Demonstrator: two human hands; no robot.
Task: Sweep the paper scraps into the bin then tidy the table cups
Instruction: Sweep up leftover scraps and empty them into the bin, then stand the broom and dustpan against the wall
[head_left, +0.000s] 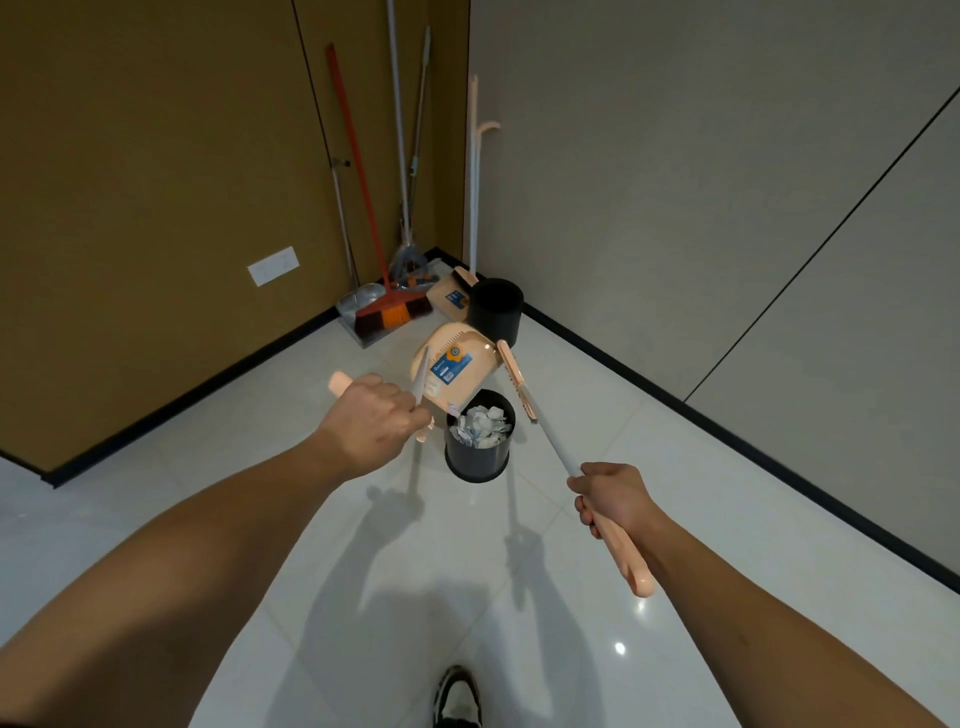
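My left hand (371, 423) grips the handle of a peach dustpan (454, 366), which is tipped up over a black bin (478, 457) on the floor. White paper scraps (480, 425) fill the bin's top. My right hand (613, 496) grips the peach handle of a broom (550, 447); its shaft runs up-left, and its peach head (514, 376) hangs just right of the dustpan, above the bin's rim.
A second black bin (496, 309) stands behind, near the corner. In the corner lean a red broom (387, 306), a metal dustpan (358, 301), mops and another peach dustpan set (452, 299). A shoe (457, 696) shows at the bottom. The floor is glossy white tile.
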